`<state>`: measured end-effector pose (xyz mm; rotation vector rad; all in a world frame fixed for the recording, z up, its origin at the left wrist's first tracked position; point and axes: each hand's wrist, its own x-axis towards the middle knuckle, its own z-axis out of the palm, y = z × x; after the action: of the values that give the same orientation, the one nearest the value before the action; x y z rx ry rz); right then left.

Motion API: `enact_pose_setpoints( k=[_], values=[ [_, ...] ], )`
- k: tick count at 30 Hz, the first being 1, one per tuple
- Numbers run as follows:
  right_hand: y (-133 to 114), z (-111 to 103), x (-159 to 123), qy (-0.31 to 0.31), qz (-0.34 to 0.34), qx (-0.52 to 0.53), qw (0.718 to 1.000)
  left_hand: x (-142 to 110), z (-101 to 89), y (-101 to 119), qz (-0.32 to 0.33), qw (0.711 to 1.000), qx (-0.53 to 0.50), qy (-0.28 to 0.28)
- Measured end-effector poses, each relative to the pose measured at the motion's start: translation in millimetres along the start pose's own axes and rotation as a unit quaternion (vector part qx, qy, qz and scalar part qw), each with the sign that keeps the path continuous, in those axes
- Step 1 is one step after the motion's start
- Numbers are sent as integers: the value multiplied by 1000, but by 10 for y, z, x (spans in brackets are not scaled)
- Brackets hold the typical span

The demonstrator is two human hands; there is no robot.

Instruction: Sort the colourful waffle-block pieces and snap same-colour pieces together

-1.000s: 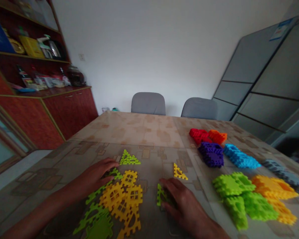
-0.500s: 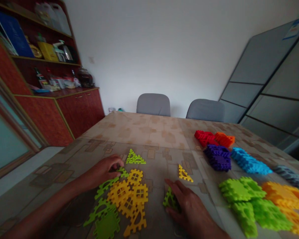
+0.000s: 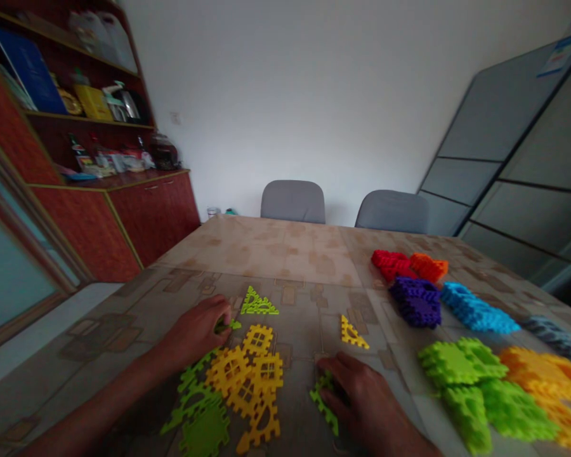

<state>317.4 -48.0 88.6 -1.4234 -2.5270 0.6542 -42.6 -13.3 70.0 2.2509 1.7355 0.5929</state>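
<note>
On the patterned table (image 3: 276,254) lies a joined sheet of yellow toothed tiles (image 3: 247,377) edged with green tiles (image 3: 197,412). My left hand (image 3: 197,330) curls its fingers round the top green piece (image 3: 226,325) of that sheet. To the right, my right hand (image 3: 356,400) grips a loose green toothed tile (image 3: 323,397), tilted up off the table. A lime triangle tile (image 3: 257,303) lies just beyond my left hand. A small yellow triangle tile (image 3: 352,333) lies just beyond my right hand.
Stacks of tiles stand at the right: red (image 3: 390,263), orange (image 3: 428,266), purple (image 3: 416,301), blue (image 3: 476,309), grey (image 3: 552,333), green (image 3: 476,384) and yellow-orange (image 3: 547,381). Two grey chairs (image 3: 292,200) stand at the far edge. A red cabinet (image 3: 118,216) is on the left.
My right hand has drawn back toward me, pulling the green tile along and tilting it. My left hand's fingers have closed on the green piece at the sheet's top. The camera shifted slightly.
</note>
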Motion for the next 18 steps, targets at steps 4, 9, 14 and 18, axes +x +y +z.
enact_pose_setpoints(
  k=[4,9,14,18],
  values=[
    [-15,22,13,10,7,-4,1000,23,-125,-100,7,999,-40,-25],
    [12,47,18,23,49,-16,998,16,-345,-201,21,993,-87,-77],
    [50,31,32,31,31,9,999,32,-312,-207,18,993,-84,-76],
    [62,33,33,40,25,20,999,38,-184,-172,-9,997,-58,-42]
  ],
)
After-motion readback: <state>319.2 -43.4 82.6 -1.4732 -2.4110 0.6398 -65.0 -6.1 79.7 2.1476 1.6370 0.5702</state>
